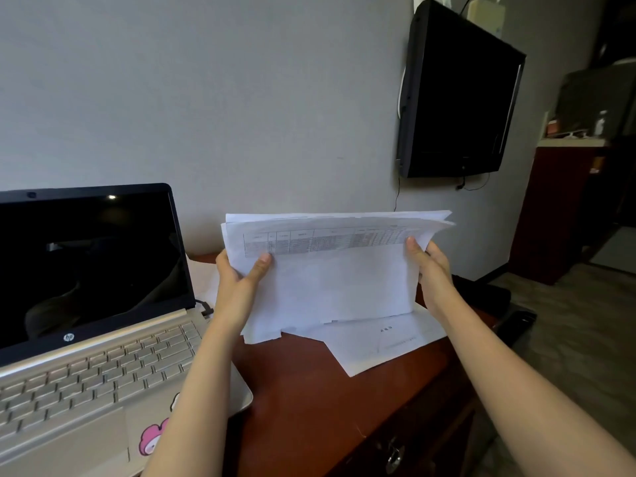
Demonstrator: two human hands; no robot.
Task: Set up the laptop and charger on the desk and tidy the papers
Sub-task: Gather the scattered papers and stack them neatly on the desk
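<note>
Two hands hold one stack of papers [330, 280] upright over the middle of the desk [309, 390]. The left hand [237, 273] grips the stack's left edge and the right hand [430, 266] grips its right edge. Each has its thumb pressed on the near face and its fingers hidden behind the sheets.

The stack's long axis runs left to right, roughly parallel to the desk's back edge. Its printed face is turned toward the person, and a grey table is printed across the upper part. The top edge curls away toward the wall. The lower edge seems to rest on the desk surface, though the uneven sheet ends make the contact hard to judge.

One loose sheet [382, 342] lies flat towards the desk's right edge, partly under the stack, with one corner pointing at the front edge.

One laptop [93, 339] stands open at the left end of the desk. Its screen is dark and faces the person, and its keyboard runs toward the front left corner. A pink sticker [151, 438] is beside the trackpad. One dark plug [205, 308] sits at the laptop's right side by the hinge.

One drawer [413, 438] in the desk front is closed, with a key [394, 456] in its lock; its contents are hidden. One black television [457, 94] hangs on the wall above the desk's right end.
</note>
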